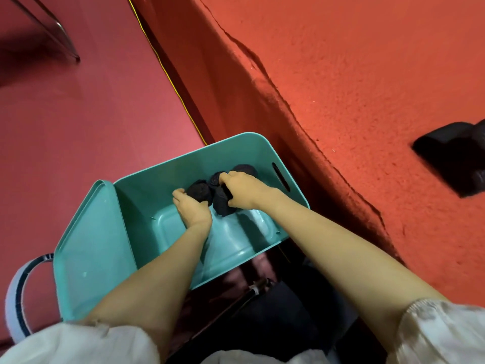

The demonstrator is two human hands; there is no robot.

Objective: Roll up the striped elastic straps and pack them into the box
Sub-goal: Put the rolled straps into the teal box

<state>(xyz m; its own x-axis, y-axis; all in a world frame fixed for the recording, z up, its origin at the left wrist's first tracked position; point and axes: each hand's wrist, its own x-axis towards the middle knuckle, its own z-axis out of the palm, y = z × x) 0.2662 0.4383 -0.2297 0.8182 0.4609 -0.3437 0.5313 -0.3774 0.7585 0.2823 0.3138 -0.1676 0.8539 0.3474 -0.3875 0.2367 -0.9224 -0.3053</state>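
teal box (147, 185), dark rolled straps (200, 191), red floor (78, 122)

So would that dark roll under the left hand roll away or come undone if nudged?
Probably soft and light: the dark roll looks like wound fabric, cupped by the left hand. Being round, it might roll on the box floor, though neighbouring rolls hem it in. Let go, it may loosen; nothing visibly ties it.

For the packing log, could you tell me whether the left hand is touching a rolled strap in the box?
Touching. The head view shows the left hand gripping the leftmost rolled strap, with no gap.
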